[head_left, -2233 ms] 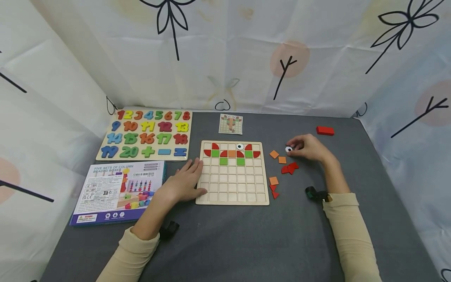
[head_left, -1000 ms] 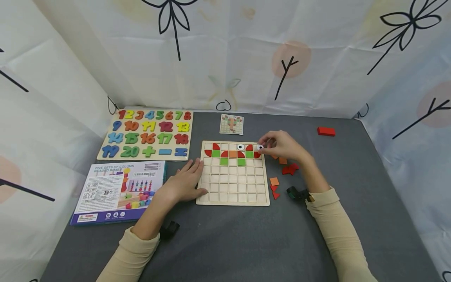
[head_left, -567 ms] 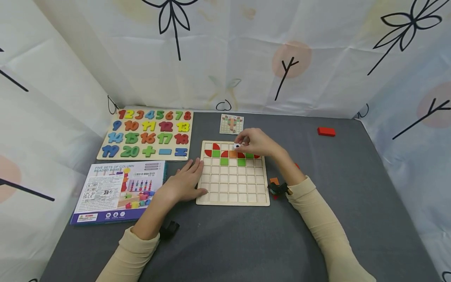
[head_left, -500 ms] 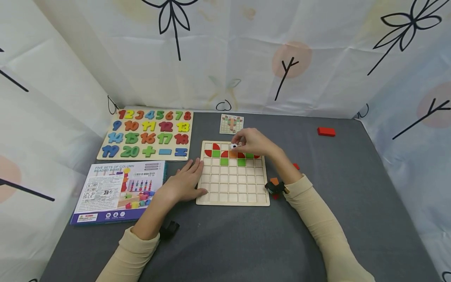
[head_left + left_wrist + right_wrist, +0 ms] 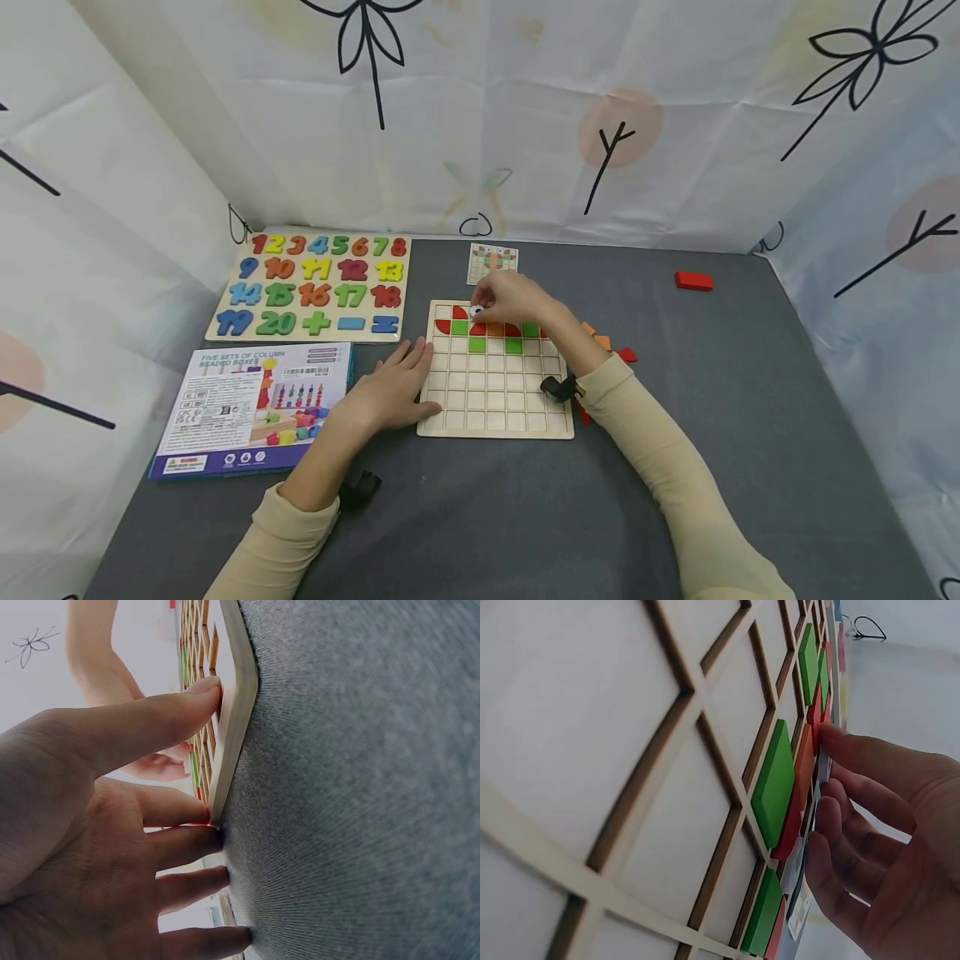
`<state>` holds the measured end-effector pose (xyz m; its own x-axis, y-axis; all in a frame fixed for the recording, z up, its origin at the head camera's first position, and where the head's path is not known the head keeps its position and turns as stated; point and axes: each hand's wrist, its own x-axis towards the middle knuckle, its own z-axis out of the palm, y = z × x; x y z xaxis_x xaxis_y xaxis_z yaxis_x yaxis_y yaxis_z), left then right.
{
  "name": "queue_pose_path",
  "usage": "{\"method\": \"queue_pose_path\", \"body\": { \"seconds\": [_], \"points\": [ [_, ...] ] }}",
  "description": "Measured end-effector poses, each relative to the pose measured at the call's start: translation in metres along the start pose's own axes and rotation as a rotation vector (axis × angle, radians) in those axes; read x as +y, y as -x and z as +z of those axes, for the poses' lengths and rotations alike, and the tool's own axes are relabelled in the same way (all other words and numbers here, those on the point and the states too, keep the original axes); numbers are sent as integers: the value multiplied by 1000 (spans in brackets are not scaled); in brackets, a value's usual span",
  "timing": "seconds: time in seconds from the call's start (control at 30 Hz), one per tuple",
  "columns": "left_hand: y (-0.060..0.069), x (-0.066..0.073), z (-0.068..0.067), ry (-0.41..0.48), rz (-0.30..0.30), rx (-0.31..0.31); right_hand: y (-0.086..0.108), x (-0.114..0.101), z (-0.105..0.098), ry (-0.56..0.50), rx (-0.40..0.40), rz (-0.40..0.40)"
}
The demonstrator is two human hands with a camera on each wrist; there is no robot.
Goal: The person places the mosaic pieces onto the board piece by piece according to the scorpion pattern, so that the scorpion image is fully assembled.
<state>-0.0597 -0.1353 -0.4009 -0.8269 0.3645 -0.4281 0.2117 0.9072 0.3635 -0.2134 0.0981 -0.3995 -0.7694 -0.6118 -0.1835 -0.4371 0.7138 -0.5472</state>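
A wooden grid board (image 5: 495, 392) lies on the dark cloth, with red, green and orange pieces in its upper rows. At its top row my right hand (image 5: 510, 300) pinches a white round piece with a black dot (image 5: 476, 312) between thumb and fingers. The right wrist view shows that hand (image 5: 900, 817) beside the green tile (image 5: 774, 784). My left hand (image 5: 390, 392) rests with spread fingers at the board's left edge; its thumb touches the board's rim in the left wrist view, where the hand (image 5: 97, 825) shows palm side.
Beyond the board lies a small pattern card (image 5: 492, 260). A number puzzle (image 5: 300, 287) and a boxed set (image 5: 247, 408) are at the left. Orange pieces (image 5: 602, 341) and red pieces (image 5: 627, 355) lie right of the board, a red block (image 5: 693, 281) farther back.
My right hand has carried the white round piece from the table right of the board leftward over its top row. My left hand has stayed in place.
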Motion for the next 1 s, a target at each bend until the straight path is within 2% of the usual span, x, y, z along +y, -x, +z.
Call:
{"method": "queue_pose_path", "body": {
  "seconds": [0.17, 0.57, 1.0],
  "points": [
    [0, 0, 0, -4, 3, 3, -3, 1, 1, -13, 5, 29],
    [0, 0, 0, -5, -3, -3, 3, 3, 1, -4, -6, 20],
    [0, 0, 2, -3, -7, 11, 34, 18, -7, -72, 52, -21]
  ]
}}
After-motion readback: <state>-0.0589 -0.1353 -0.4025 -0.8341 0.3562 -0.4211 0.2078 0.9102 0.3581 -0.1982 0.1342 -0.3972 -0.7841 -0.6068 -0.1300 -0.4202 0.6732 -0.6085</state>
